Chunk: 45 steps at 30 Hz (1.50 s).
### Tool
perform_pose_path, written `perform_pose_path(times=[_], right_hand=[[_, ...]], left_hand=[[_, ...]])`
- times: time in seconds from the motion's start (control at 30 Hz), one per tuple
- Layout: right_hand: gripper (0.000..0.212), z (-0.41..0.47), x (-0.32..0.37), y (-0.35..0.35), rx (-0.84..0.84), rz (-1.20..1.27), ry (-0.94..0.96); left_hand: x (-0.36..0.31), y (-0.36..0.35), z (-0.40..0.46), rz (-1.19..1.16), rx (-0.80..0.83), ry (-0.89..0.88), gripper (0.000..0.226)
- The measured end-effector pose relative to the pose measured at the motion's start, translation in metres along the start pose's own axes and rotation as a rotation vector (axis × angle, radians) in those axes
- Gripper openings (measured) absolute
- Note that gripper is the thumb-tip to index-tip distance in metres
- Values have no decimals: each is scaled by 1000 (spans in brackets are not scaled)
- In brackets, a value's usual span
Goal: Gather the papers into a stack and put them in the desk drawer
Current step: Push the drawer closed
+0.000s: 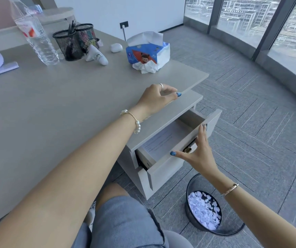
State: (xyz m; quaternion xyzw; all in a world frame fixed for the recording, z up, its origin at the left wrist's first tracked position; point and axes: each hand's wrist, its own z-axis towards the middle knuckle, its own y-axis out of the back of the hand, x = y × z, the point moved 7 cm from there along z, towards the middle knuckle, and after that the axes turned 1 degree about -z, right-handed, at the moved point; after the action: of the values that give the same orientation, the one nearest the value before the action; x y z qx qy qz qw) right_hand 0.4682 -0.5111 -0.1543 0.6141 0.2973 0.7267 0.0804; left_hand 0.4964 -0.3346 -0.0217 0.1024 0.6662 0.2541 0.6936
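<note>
At the drawer (163, 169) (papers (161, 140) inside), right grip (200, 151) presses open-fingered; left grip (155, 98) rests loosely curled on desk (54, 104).

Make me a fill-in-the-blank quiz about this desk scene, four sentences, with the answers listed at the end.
1. The drawer holding the printed papers is ____.
2. The right hand touches the drawer's ____ panel with straight fingers.
3. The left hand rests at the edge of the ____.
4. The black wastebasket of paper scraps stands on the ____.
Answers: open; front; desk; floor.
</note>
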Motion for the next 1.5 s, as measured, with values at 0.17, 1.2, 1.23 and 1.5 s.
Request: perform_pose_path(times=[0.17, 1.2, 1.23, 1.5], right_hand=[[152, 9, -10, -6, 37, 104, -56], [128, 55, 1, -62, 80, 141, -107], [127, 56, 0, -62, 77, 133, -108], [125, 58, 0, -64, 37, 134, -105]], left_hand=[[3, 4, 2, 46, 17, -15, 28], [16, 27, 15, 41, 49, -9, 37], [16, 27, 14, 49, 47, -7, 37], [16, 25, 15, 73, 41, 15, 38]])
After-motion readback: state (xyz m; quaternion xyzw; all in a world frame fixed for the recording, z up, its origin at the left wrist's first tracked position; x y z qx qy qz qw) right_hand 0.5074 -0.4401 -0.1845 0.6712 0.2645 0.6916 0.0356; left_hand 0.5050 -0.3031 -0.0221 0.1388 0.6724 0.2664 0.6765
